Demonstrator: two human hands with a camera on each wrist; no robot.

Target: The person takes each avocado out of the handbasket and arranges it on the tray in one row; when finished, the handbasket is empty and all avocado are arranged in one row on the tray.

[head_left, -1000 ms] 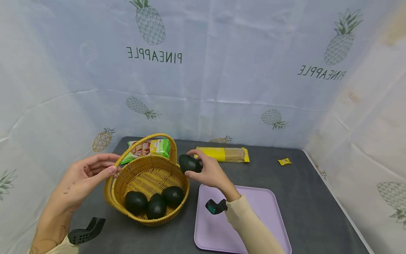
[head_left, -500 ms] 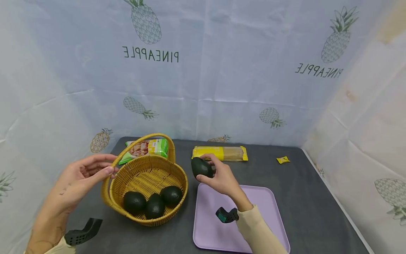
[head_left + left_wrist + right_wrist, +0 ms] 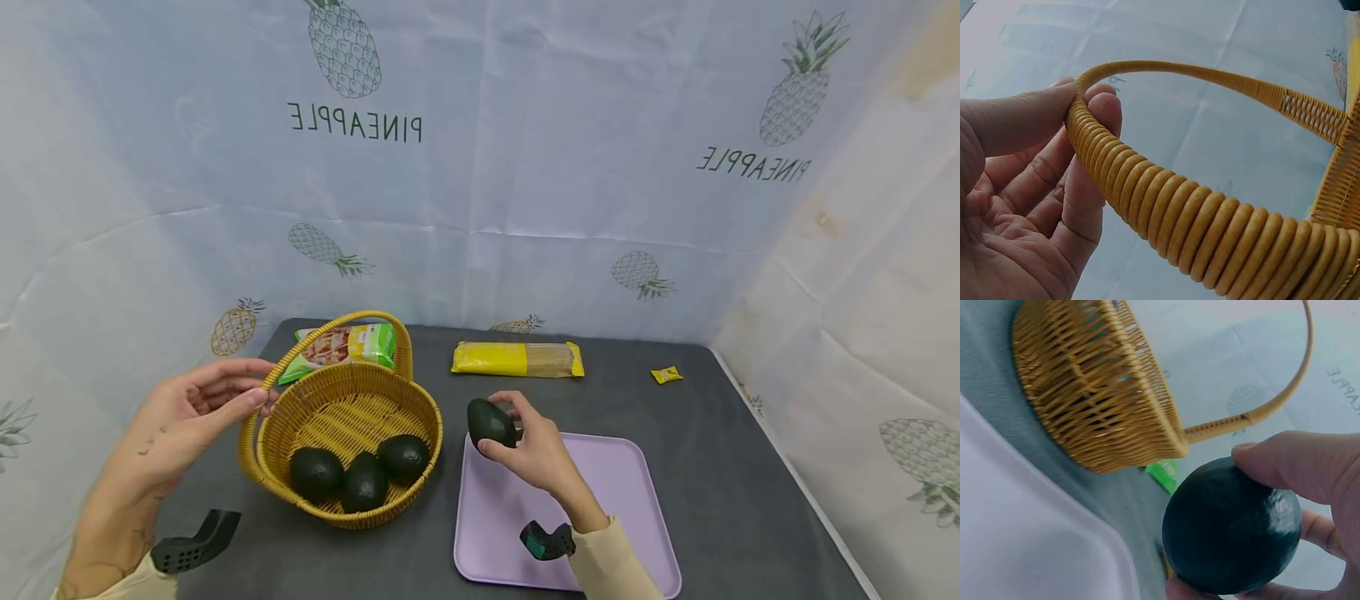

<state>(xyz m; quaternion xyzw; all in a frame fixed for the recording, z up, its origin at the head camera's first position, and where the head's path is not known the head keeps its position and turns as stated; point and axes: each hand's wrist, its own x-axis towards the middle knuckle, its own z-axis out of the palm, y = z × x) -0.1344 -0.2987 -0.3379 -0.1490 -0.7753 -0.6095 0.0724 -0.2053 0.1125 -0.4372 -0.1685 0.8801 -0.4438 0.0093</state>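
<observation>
A dark green avocado is gripped between the thumb and fingers of my right hand, held above the far left corner of the lilac tray. In the right wrist view the same avocado looks round and glossy. My left hand pinches the arched handle of a yellow wicker basket. The left wrist view shows thumb and fingers around that coiled handle. Three more avocados lie together at the near side inside the basket.
Behind the basket lies a green and white food packet. A yellow noodle packet lies at the back middle of the grey table. Toward the back right is a small yellow wrapped sweet. Pineapple-print cloth hangs around the table.
My right hand has carried the avocado from beside the basket's right rim rightward and nearer, over the tray's corner. The left hand keeps its hold on the handle.
</observation>
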